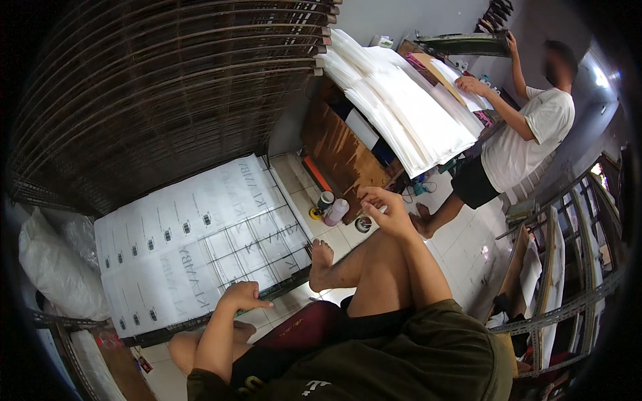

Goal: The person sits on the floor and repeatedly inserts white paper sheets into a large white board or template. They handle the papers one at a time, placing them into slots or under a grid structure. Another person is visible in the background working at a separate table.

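Sheets of pale printed material are laid out on a low wire shelf, beside the dark levels of a tall wire rack; a thin grid is seen across their right part, though whether it lies above or below them cannot be told. The left hand is held by the near edge of the shelf, its fingers curled and its thumb stretched out; their undersides are hidden, so whether anything is grasped cannot be told. The right hand is raised above the bent right leg, well apart from the sheets, its fingers bent inward; something small and white is glimpsed at them, but whether it is gripped cannot be told. Beyond it, a pink bottle and a yellow roll are set on the tiled floor. Farther off, beside a white stack, a dark frame is held up by a co-worker in a white shirt
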### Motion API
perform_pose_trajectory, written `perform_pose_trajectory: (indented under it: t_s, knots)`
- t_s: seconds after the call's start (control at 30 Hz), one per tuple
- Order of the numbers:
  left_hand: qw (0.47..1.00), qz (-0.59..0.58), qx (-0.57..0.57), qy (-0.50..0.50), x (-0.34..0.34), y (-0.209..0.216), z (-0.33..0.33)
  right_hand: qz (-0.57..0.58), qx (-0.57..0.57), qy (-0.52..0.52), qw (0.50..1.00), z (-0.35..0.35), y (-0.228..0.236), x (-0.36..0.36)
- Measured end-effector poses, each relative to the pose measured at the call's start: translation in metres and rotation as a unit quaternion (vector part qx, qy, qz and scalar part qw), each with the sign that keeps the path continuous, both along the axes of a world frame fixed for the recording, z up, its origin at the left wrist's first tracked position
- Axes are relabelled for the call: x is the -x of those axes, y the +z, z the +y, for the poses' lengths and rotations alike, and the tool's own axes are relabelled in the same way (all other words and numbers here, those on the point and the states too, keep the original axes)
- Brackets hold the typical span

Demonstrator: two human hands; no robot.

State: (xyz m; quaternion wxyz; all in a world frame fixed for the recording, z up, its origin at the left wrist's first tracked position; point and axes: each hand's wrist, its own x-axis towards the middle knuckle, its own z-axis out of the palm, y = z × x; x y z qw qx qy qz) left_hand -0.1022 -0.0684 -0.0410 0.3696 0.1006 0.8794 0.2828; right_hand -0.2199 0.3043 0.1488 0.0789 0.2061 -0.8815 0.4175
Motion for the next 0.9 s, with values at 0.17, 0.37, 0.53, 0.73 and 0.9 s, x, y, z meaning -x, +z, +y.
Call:
perform_pose_trajectory:
  t_s: [0.17, 0.37, 0.53, 0.73, 0.9]
  knots:
    - [1.0, 0.007, -0.012, 0.009, 0.0, -0.003, 0.001, 0.237, 0.059, -0.074, 0.967, 0.001, 0.024, -0.009]
    - [1.0, -0.001, 0.016, 0.011, -0.003, -0.006, -0.009, 0.305, 0.259, -0.272, 0.875, 0.075, 0.071, 0.046]
    - [1.0, 0.022, 0.005, 0.017, 0.0, -0.007, -0.005, 0.146, 0.53, -0.297, 0.781, 0.174, 0.122, 0.108]
    - [1.0, 0.004, 0.002, 0.026, 0.003, -0.01, -0.004, -0.001, 0.711, -0.145, 0.688, 0.261, 0.146, 0.148]
    - [0.999, 0.015, 0.01, 0.038, -0.002, -0.016, -0.015, 0.04, 0.703, -0.189, 0.685, 0.182, 0.168, 0.13]
